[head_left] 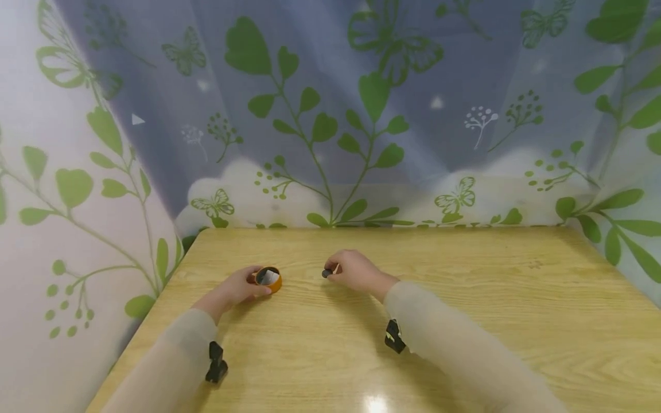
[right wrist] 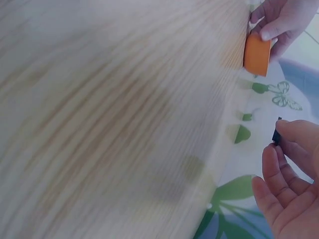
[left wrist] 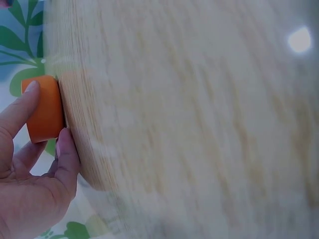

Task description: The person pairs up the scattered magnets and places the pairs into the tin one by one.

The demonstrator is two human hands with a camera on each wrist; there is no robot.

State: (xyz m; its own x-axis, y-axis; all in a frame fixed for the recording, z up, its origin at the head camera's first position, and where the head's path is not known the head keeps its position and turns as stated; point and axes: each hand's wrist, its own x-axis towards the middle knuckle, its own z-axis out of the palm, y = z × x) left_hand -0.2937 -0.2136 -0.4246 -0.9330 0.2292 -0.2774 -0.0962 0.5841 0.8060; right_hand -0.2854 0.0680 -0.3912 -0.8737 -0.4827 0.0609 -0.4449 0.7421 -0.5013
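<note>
On the left side of the table, my left hand (head_left: 238,287) grips a small round orange container (head_left: 277,284) from its left, thumb on the near side and fingers around the back. Its mouth faces up, showing a dark inside with something whitish (head_left: 269,278) in it. In the left wrist view the smooth orange wall (left wrist: 46,112) lies between thumb and fingers, base at the tabletop. A short way to the right, my right hand (head_left: 356,271) pinches a small dark disc-like piece (head_left: 327,273) between thumb and fingertips. The right wrist view shows this black piece (right wrist: 276,133) edge-on, held above the table.
A light wood-grain table (head_left: 496,298) spreads under both hands. Behind it hangs a blue and white curtain (head_left: 320,149) with green leaves and butterflies, which also runs down the left side. Small black devices sit at the left wrist (head_left: 216,362) and right wrist (head_left: 395,337).
</note>
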